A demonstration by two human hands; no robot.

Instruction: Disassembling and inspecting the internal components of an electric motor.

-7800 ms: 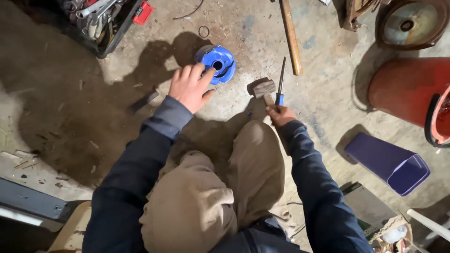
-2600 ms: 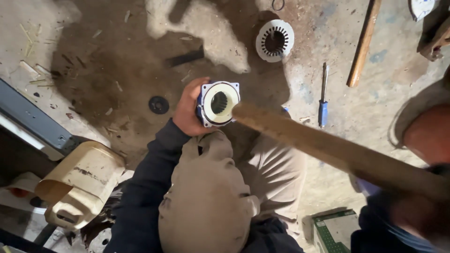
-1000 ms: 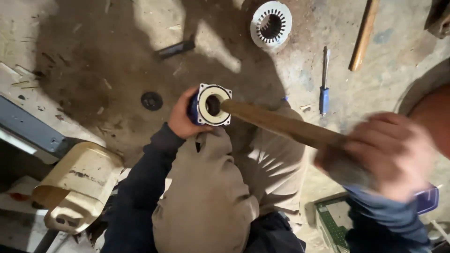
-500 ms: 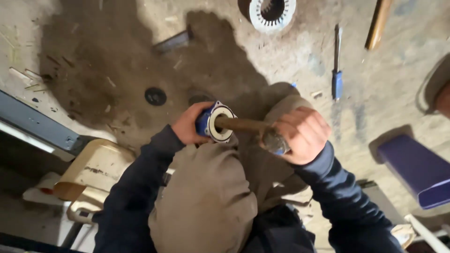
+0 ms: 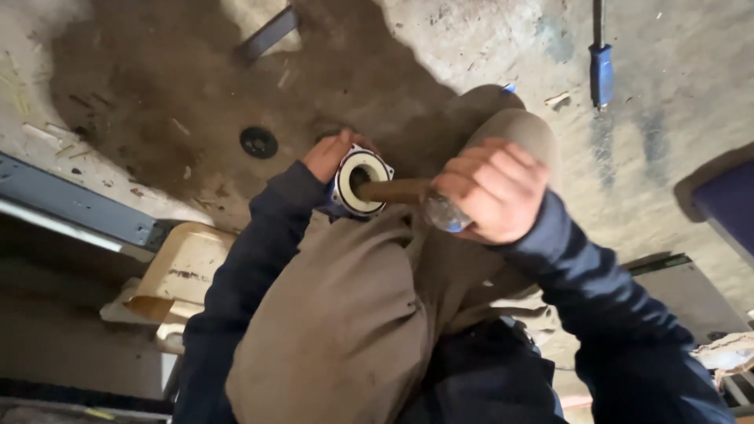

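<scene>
Driving hammer handle point(image 5: 393, 190) into the round housing point(image 5: 360, 182) on the knee: left hand point(image 5: 331, 154) cupping it, right hand point(image 5: 491, 188) clenched around, seemingly, the hammer head point(image 5: 444, 213). Next: straight, steady push.

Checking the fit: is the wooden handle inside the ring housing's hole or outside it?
Inside: the wooden handle, held in the right hand, enters the ring housing opening.

A blue housing with a white ring point(image 5: 360, 182) is gripped at the left hand point(image 5: 330, 155); a brown wooden handle point(image 5: 393, 190) is clasped by the right hand point(image 5: 491, 188). Beyond the grip, a blue-handled screwdriver point(image 5: 601, 71) is seen on stained grey concrete point(image 5: 487, 39).
</scene>
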